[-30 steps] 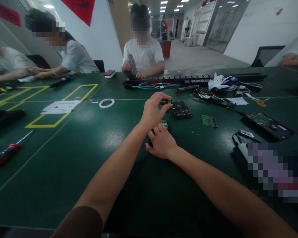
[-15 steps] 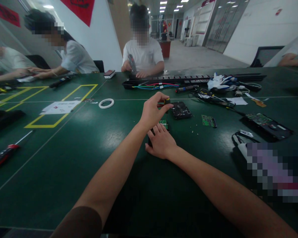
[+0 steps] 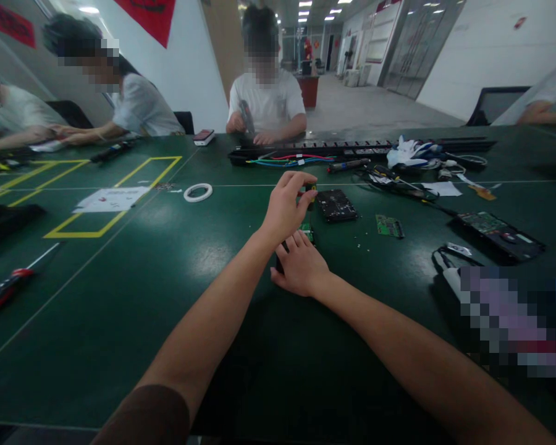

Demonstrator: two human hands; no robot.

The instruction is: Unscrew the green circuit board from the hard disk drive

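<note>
Since the earlier frame, left hand (image 3: pixel 285 207) has turned slightly on the screwdriver handle (image 3: pixel 309 188), fingers pinched shut around its top, tool upright over the work. Right hand (image 3: pixel 301 267) lies flat, not grasping, pinning the small black device with green circuit board (image 3: pixel 307 231) to the bench (image 3: pixel 167 296), mid-bench, left of the loose drive cover (image 3: pixel 336 205).

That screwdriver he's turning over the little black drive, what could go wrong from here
The left hand grips the screwdriver handle only by its fingertips; the tip is hidden, so it might slip off onto the green circuit board. The right hand covers the black drive close under the tool and could get jabbed. Loose screws lie scattered on the table and could easily be swept away.
</note>
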